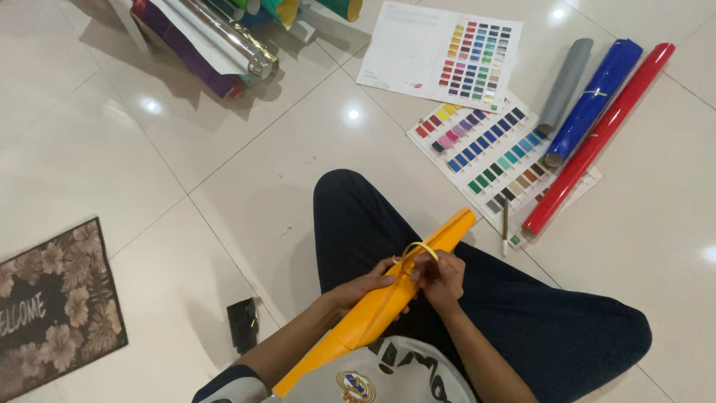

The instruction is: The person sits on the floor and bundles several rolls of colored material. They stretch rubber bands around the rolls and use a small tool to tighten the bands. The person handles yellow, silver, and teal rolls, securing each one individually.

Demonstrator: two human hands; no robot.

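- The left hand (371, 287) comes in from the lower left with the forearm angled up across the lap; its fingers wrap under and around the orange roll (380, 302), gripping it about midway along its length.
- The right hand (441, 277) reaches in from the lower right, wrist bent, fingers pinched together on a thin yellow band (419, 248) that loops up over the roll just beside the left fingertips.
- The two hands sit close together, almost touching, on either side of the roll.
- The orange roll lies slantwise across the person's dark trousers (522, 313), its lower end near the shirt at the bottom edge and its upper end pointing toward the colour swatch cards (485, 149) on the floor.
- No container shows; materials lie loose on the white tiled floor (149, 172).
- To the upper right, a grey roll (565, 83), a blue roll (593, 101) and a red roll (600, 138) lie side by side, well apart from the hands, partly over a swatch card.
- At the top left lies a stack of rolls (216, 37), one of them shiny silver.
- A small black object (242, 323) sits on the floor near the left forearm, and a patterned doormat (56, 306) lies at the left edge.
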